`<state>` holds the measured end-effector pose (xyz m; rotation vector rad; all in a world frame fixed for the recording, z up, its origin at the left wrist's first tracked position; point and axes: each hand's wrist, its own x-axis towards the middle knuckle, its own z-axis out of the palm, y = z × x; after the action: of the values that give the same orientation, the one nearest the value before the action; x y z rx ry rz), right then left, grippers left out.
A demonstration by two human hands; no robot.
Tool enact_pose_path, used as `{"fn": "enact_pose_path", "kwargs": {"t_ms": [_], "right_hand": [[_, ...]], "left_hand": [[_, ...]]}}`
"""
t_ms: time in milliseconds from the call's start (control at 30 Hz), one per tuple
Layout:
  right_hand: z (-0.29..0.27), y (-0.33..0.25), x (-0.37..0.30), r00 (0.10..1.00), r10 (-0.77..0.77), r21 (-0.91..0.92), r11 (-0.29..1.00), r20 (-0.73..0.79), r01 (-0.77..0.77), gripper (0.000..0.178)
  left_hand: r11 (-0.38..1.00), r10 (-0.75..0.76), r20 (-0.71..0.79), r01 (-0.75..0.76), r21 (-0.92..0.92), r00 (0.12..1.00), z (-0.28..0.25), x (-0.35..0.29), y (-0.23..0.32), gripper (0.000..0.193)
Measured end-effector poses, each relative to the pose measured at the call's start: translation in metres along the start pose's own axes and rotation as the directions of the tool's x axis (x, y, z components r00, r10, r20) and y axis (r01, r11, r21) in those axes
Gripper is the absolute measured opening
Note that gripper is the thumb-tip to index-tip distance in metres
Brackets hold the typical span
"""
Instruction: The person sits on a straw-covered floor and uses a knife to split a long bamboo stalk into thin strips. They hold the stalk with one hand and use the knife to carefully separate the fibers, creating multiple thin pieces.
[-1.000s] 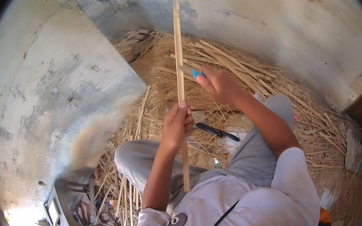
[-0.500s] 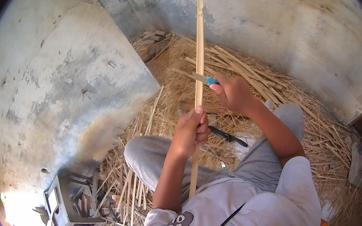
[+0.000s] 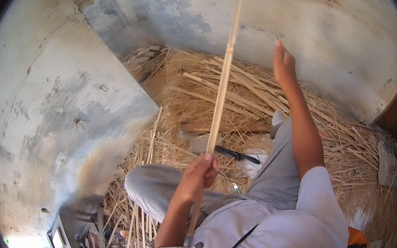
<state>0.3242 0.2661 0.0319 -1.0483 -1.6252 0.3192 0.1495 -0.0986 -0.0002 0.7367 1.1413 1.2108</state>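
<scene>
My left hand (image 3: 197,175) is wrapped round the lower part of a long pale bamboo strip (image 3: 222,88). The strip slants up and to the right, with a node near its upper end, and its lower end comes down against my shirt. Raised to the right of the strip and apart from it, my right hand (image 3: 284,63) is closed on a blue-handled knife (image 3: 277,37). Only a bit of blue and a thin edge-on blade show above the thumb. A black knife (image 3: 236,155) lies on the floor between my legs.
Shavings and loose bamboo strips (image 3: 248,86) cover the floor. A wooden block (image 3: 245,126) lies ahead of my legs. Stained walls (image 3: 328,55) stand close in front and to both sides. A metal box-like frame (image 3: 72,241) holding scraps stands at the lower left.
My right hand has lifted the knife off the strip, up and to the right. My left hand has come lower and nearer, and the strip leans further right.
</scene>
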Motion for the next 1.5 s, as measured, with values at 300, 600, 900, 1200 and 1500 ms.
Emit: {"fn": "enact_pose_path", "kwargs": {"t_ms": [300,600,900,1200,1500], "right_hand": [[0.019,-0.113,-0.15,0.55,-0.402,0.155,0.884,0.732,0.441,0.051],[0.032,-0.108,-0.164,0.478,-0.509,0.201,0.805,0.716,0.557,0.043],[0.037,-0.06,-0.066,0.789,-0.139,-0.228,0.914,0.599,0.334,0.056],[0.02,-0.104,-0.149,0.559,-0.436,0.185,0.874,0.706,0.449,0.054],[0.029,-0.098,-0.135,0.577,-0.474,0.151,0.842,0.666,0.517,0.05]], "left_hand": [[0.578,0.562,-0.345,-0.058,0.814,0.752,-0.036,0.05,0.001,0.035],[0.507,0.619,-0.379,0.019,0.862,0.687,-0.021,0.038,0.004,0.032],[0.505,0.537,-0.333,0.021,0.863,0.775,0.009,0.019,-0.015,0.033],[0.691,0.451,-0.366,-0.058,0.72,0.814,-0.016,0.032,-0.007,0.035],[0.825,0.324,-0.417,-0.038,0.564,0.849,-0.017,0.015,-0.007,0.038]]}}
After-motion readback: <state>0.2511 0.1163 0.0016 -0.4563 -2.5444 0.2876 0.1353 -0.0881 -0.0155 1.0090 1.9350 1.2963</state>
